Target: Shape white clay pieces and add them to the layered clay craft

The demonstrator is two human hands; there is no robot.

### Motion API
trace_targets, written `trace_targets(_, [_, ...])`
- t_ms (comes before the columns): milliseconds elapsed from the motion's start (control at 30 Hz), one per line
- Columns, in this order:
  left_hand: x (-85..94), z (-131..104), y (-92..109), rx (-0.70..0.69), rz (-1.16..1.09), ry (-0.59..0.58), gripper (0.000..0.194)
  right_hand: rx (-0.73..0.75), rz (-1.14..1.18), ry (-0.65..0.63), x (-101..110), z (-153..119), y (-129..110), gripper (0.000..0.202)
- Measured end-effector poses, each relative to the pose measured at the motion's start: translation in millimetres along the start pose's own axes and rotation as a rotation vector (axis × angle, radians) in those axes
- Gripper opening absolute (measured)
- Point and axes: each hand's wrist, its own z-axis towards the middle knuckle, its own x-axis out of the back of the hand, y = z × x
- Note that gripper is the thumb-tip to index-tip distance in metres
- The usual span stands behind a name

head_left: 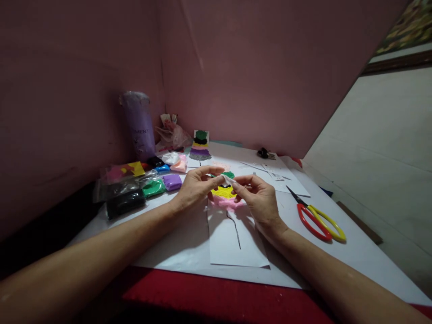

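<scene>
Between the fingertips of both hands is a small lump of whitish modelling clay (227,181). My left hand (199,183) pinches its left side, and my right hand (258,198) pinches the right. Below them lies a white paper sheet (224,245) with bands of coloured clay: green at the top, then a dark strip, yellow (223,192) and pink (226,203). A dark drawn line (236,227) runs down from the pink band. My hands hide part of the bands.
Clay packets (153,188) in several colours lie left, before a purple tumbler (137,123). Behind stands a finished-looking striped clay picture (200,146). Scissors (315,218) with red and yellow handles rest at right. A small black object (265,154) sits at the back; pink walls enclose the table.
</scene>
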Motion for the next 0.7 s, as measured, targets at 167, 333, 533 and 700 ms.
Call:
trace_targets(167, [0.5,0.3,-1.3,0.021,0.040,-0.182,0.027,0.041,0.030,-0.102,-3.9,-4.6,-2.2,0.016])
trace_targets(333, [1.0,4.8,-3.5,-0.043,0.042,-0.115,0.021,0.033,-0.030,-0.069,-4.5,-4.7,-3.8,0.013])
trace_targets(533, [0.4,6.8,-3.8,-0.086,0.035,0.068,0.008,0.020,-0.014,-0.025,-5.2,-5.6,-8.0,0.007])
trace_targets(700, [1.5,7.2,-3.9,-0.105,0.020,0.162,0.008,0.007,-0.008,0.024,-4.3,-5.9,-7.7,0.007])
